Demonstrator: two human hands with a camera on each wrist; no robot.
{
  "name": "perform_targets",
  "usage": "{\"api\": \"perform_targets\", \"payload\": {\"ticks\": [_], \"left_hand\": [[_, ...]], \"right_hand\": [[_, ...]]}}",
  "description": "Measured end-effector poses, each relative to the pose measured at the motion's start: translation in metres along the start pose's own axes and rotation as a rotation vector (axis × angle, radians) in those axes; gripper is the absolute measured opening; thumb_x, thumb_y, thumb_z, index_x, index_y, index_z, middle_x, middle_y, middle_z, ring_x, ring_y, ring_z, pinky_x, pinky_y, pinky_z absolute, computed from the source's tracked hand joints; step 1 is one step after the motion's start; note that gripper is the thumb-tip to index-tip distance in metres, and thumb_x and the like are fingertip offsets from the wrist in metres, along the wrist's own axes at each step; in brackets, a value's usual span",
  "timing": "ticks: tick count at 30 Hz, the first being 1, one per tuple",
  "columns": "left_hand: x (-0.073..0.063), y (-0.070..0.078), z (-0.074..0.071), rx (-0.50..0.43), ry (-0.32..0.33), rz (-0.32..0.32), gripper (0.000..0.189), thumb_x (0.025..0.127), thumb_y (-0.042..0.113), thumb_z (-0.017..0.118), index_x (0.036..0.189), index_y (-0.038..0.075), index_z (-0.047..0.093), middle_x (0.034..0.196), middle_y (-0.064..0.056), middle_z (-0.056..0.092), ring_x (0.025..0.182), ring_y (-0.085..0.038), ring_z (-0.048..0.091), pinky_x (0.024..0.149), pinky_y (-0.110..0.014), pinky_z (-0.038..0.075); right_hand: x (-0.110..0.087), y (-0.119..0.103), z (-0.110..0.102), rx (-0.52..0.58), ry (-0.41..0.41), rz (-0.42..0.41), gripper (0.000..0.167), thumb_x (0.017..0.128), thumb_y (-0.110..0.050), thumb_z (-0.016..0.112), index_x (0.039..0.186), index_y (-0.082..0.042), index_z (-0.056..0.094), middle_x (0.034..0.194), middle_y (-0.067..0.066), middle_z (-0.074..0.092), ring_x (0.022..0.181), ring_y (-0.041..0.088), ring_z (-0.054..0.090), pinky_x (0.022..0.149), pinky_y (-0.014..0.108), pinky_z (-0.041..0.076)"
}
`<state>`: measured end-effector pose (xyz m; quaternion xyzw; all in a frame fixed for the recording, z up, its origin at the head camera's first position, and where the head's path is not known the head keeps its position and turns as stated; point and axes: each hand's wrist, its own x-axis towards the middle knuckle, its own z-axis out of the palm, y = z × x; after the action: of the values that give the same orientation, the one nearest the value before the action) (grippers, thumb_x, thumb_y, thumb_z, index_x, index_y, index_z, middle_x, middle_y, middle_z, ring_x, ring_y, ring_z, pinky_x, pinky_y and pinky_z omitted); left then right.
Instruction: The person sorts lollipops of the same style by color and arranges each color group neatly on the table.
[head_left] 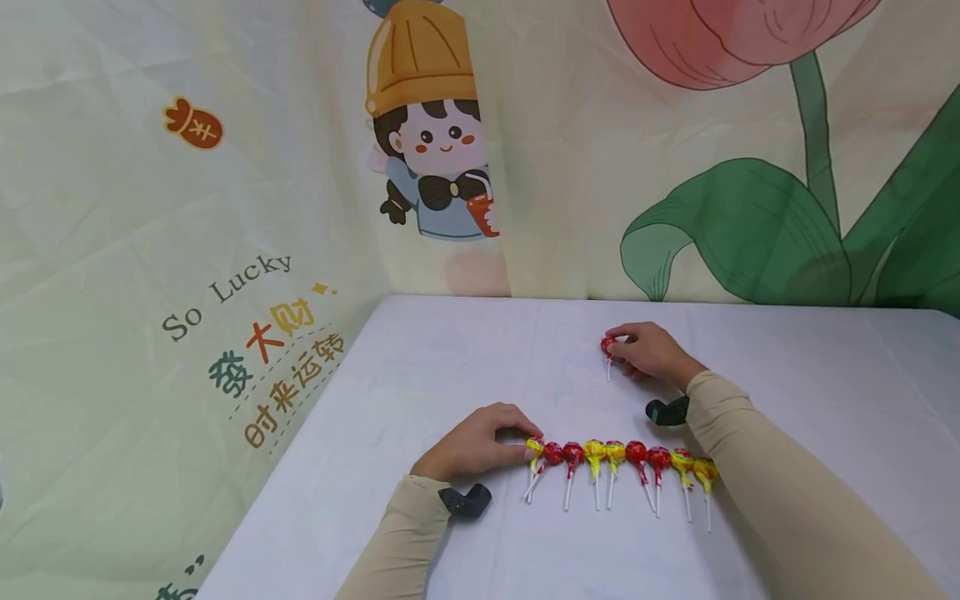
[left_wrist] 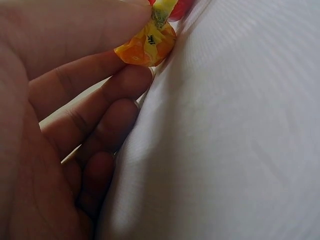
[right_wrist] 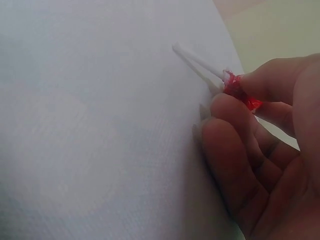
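Several wrapped lollipops lie side by side in a row across the table, red and yellow in pairs, with their white sticks toward me. At the row's left end my left hand (head_left: pixel 483 439) pinches a yellow lollipop (head_left: pixel 535 447) by its head; the left wrist view shows the yellow-orange wrapper (left_wrist: pixel 147 47) between thumb and fingers. A red lollipop (head_left: pixel 553 453) lies right beside it. Farther back, apart from the row, my right hand (head_left: pixel 651 353) pinches a red lollipop (head_left: pixel 607 346). Its white stick (right_wrist: pixel 200 61) rests at or just above the cloth; I cannot tell which.
A white cloth covers the table (head_left: pixel 465 350). My right forearm (head_left: pixel 787 483) passes over the row's right end, close to the last yellow lollipop (head_left: pixel 706 472). Printed curtains (head_left: pixel 555 167) hang behind the table and along its left side.
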<state>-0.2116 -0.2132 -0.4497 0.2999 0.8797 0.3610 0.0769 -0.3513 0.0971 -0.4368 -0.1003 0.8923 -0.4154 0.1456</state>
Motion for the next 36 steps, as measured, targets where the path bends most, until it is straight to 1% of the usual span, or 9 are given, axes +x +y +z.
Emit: {"api": "perform_targets", "payload": {"ticks": [4, 7, 14, 19, 23, 28, 32, 36], "left_hand": [[0.000, 0.001, -0.001, 0.001, 0.005, 0.017, 0.022, 0.090, 0.026, 0.076, 0.112, 0.028, 0.075, 0.106, 0.020, 0.066, 0.106, -0.006, 0.056, 0.096, -0.031, 0.044], [0.001, 0.002, -0.002, 0.006, 0.006, 0.013, 0.023, 0.090, 0.025, 0.076, 0.112, 0.028, 0.075, 0.106, 0.020, 0.066, 0.106, -0.006, 0.057, 0.096, -0.031, 0.044], [-0.001, 0.002, -0.001, 0.004, 0.000, 0.001, 0.022, 0.090, 0.023, 0.076, 0.111, 0.027, 0.074, 0.106, 0.019, 0.065, 0.105, -0.006, 0.056, 0.097, -0.031, 0.044], [-0.001, 0.002, 0.000, 0.007, 0.005, -0.003, 0.022, 0.090, 0.023, 0.076, 0.111, 0.028, 0.074, 0.106, 0.020, 0.065, 0.106, -0.006, 0.056, 0.098, -0.031, 0.044], [-0.002, 0.000, 0.000, -0.009, 0.002, -0.027, 0.021, 0.090, 0.025, 0.075, 0.110, 0.031, 0.072, 0.107, 0.020, 0.065, 0.107, -0.006, 0.056, 0.099, -0.032, 0.043], [-0.002, -0.001, 0.000, -0.056, 0.006, -0.077, 0.022, 0.090, 0.026, 0.075, 0.109, 0.033, 0.071, 0.106, 0.018, 0.065, 0.104, -0.008, 0.058, 0.096, -0.031, 0.045], [-0.002, 0.000, -0.001, -0.075, 0.012, -0.076, 0.022, 0.089, 0.023, 0.076, 0.109, 0.032, 0.071, 0.105, 0.017, 0.066, 0.103, -0.009, 0.058, 0.095, -0.032, 0.045], [-0.002, 0.000, 0.000, -0.090, 0.010, -0.082, 0.022, 0.089, 0.023, 0.075, 0.109, 0.032, 0.071, 0.105, 0.017, 0.066, 0.103, -0.008, 0.059, 0.095, -0.031, 0.045]], "right_hand": [[-0.001, 0.000, -0.002, 0.020, -0.009, 0.004, 0.051, 0.100, -0.029, 0.060, 0.146, -0.010, 0.050, 0.102, 0.014, 0.064, 0.072, 0.024, 0.061, 0.065, 0.031, 0.054], [-0.002, -0.001, -0.004, 0.043, -0.021, 0.000, 0.052, 0.101, -0.028, 0.060, 0.147, -0.007, 0.049, 0.104, 0.014, 0.065, 0.073, 0.024, 0.061, 0.066, 0.031, 0.055], [-0.003, 0.000, -0.006, 0.111, -0.043, 0.017, 0.047, 0.102, -0.027, 0.059, 0.141, -0.003, 0.051, 0.103, 0.016, 0.066, 0.074, 0.024, 0.063, 0.068, 0.031, 0.056], [-0.007, 0.001, -0.007, 0.150, -0.043, 0.022, 0.048, 0.103, -0.026, 0.057, 0.142, -0.001, 0.048, 0.106, 0.017, 0.066, 0.077, 0.024, 0.065, 0.069, 0.032, 0.057], [-0.010, 0.006, -0.010, 0.194, -0.050, 0.025, 0.049, 0.104, -0.027, 0.054, 0.144, 0.000, 0.045, 0.107, 0.018, 0.066, 0.080, 0.025, 0.067, 0.072, 0.033, 0.058], [-0.013, 0.016, -0.016, 0.250, -0.049, 0.027, 0.050, 0.105, -0.031, 0.052, 0.144, -0.001, 0.045, 0.110, 0.018, 0.065, 0.085, 0.027, 0.068, 0.077, 0.032, 0.058], [-0.018, 0.021, -0.019, 0.257, -0.040, 0.023, 0.049, 0.104, -0.032, 0.053, 0.142, -0.001, 0.048, 0.109, 0.017, 0.066, 0.085, 0.026, 0.068, 0.078, 0.032, 0.057], [-0.025, 0.023, -0.022, 0.239, -0.050, 0.026, 0.047, 0.104, -0.031, 0.054, 0.138, 0.001, 0.052, 0.106, 0.016, 0.066, 0.084, 0.025, 0.068, 0.077, 0.032, 0.057]]}}
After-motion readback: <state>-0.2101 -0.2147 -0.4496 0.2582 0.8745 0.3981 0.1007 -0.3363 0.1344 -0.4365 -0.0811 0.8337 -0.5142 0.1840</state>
